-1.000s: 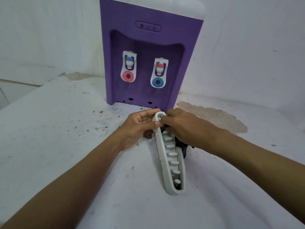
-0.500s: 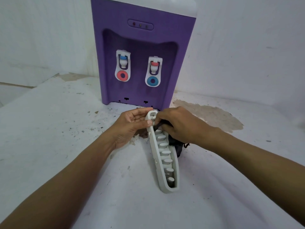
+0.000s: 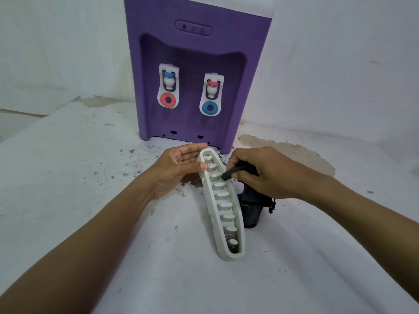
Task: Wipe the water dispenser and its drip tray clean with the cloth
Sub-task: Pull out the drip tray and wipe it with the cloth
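Our left hand [image 3: 179,168] pinches the ribbed grey plastic drip tray [image 3: 226,214] by its rounded end. At its three o'clock, our right hand [image 3: 263,175] pinches a twisted dark cloth [image 3: 249,208] against the ribs.

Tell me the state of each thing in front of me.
water dispenser, upright, its tray off.
drip tray, detached, standing on edge on the table.
cloth, bunched, one fold poked against the tray's ribs.
left hand, holds the tray's far end.
right hand, grips the cloth.

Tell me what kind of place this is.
Probably a plain home or utility corner: a purple water dispenser stands on a stained, chipped white surface against bare white walls.
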